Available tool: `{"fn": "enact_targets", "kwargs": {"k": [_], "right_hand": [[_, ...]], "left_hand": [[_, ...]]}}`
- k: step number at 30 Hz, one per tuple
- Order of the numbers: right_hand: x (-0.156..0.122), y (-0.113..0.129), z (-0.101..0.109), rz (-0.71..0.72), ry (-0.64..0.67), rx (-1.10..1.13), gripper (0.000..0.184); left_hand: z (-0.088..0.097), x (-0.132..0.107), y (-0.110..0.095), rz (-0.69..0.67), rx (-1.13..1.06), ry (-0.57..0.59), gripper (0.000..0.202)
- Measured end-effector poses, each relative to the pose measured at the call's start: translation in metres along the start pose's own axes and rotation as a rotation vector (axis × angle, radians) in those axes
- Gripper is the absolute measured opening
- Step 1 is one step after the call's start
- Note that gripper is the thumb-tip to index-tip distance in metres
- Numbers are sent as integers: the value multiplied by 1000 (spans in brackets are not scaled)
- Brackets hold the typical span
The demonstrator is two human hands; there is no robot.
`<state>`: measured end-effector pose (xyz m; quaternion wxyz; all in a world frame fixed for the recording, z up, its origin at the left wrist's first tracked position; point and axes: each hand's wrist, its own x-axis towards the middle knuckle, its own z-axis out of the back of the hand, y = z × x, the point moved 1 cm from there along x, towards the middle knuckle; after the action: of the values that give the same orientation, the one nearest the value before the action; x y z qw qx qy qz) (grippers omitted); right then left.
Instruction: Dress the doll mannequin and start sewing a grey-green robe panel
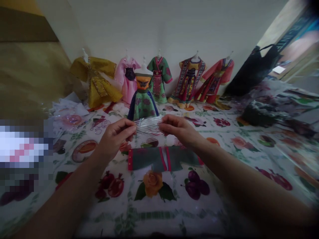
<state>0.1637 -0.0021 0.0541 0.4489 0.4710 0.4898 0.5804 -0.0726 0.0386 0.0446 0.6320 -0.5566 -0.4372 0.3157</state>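
The person's left hand [116, 139] and right hand [179, 131] are raised over the table, each narrowly closed in a pinch on one end of a translucent silver-dotted strip [148, 129], which is stretched flat between them. A grey-green miniature garment panel with pink trim [159, 158] lies on the printed tablecloth [159, 219], just below the strip at 6 o'clock from it and not touching either hand. The tablecloth carries a pattern of fruit and flowers. At 12 o'clock, just beyond the strip, stands a miniature dress with an orange bodice and green skirt on a white mannequin stand [142, 99]. Behind it, a row of doll-sized robes runs from 10 to 2 o'clock: a yellow robe [96, 79], a pink dress [127, 79], a green robe [158, 78], a patterned robe [188, 79] and a coral robe [215, 79]. A black bag [254, 69] sits at 2 o'clock, and loose papers [69, 106] lie at 10 o'clock.
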Motion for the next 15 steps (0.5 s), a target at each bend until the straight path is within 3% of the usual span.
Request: {"fn": "enact_targets", "kwargs": {"k": [15], "right_hand": [[-1, 0, 1, -4, 15, -46, 22]], "left_hand": [[-1, -2, 0, 17, 12, 11, 11]]}}
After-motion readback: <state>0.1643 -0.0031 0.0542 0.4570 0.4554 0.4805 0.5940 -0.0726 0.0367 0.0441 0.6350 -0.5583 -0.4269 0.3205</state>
